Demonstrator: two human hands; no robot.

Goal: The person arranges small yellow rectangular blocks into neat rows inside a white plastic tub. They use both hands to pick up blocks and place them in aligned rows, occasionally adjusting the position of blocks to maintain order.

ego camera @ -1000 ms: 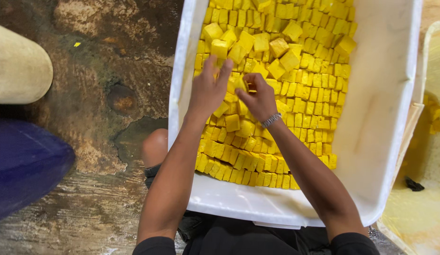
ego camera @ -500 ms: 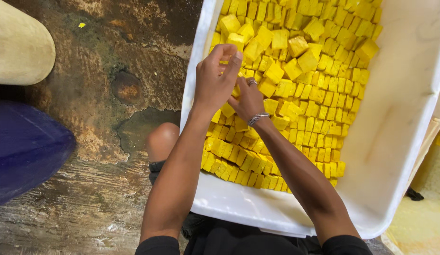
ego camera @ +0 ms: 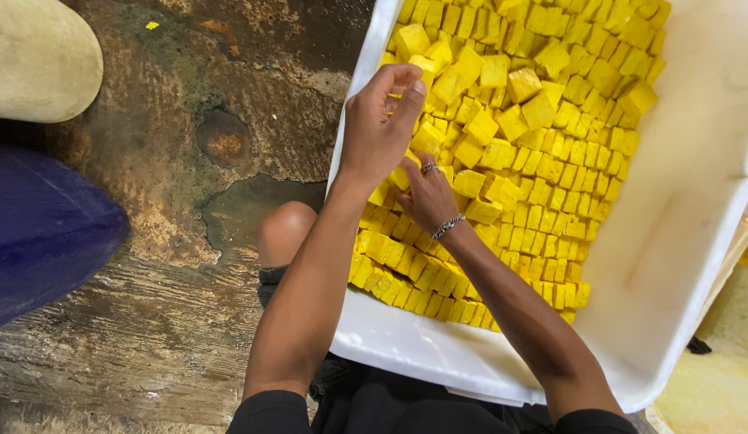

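Nearest the viewer, a bare knee shows beside the white tub, which rests on a stained, worn floor. Inside the tub, yellow cubes lie in packed rows, with loose ones heaped on top. The right hand, wearing a ring and a chain bracelet, rests on the cubes; whether it grips one cannot be told. The left hand overlaps it from above, fingers curled, grip also unclear. Farther left sit a blue object and a beige one.
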